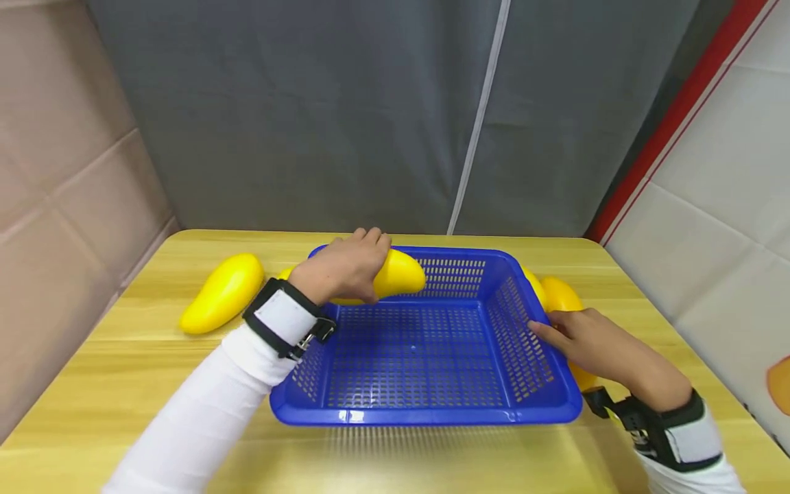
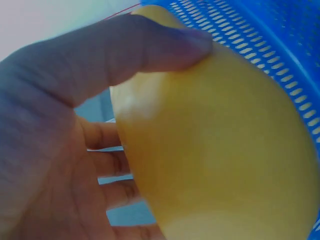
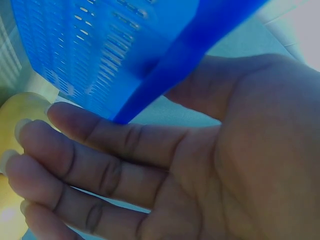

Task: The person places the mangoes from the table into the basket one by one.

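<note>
A blue plastic basket (image 1: 426,416) with slotted walls stands on the table, its visible floor bare. My left hand (image 1: 345,264) grips a yellow mango (image 1: 400,273) over the basket's back left part. In the left wrist view the thumb lies across the mango (image 2: 225,130) and the other fingers are on its far side. With the thumb inside and the fingers outside, my right hand (image 1: 595,339) holds the basket's right rim. The right wrist view shows the fingers (image 3: 105,170) along the outer wall, close to yellow fruit (image 3: 20,117).
Another mango (image 1: 223,293) lies on the wooden table (image 1: 142,384), left of the basket. A bit of yellow shows behind my left wrist. Several yellow-orange fruits (image 1: 561,295) sit beyond the basket's right wall, partly hidden by it and my hand. A grey curtain (image 1: 308,123) hangs behind.
</note>
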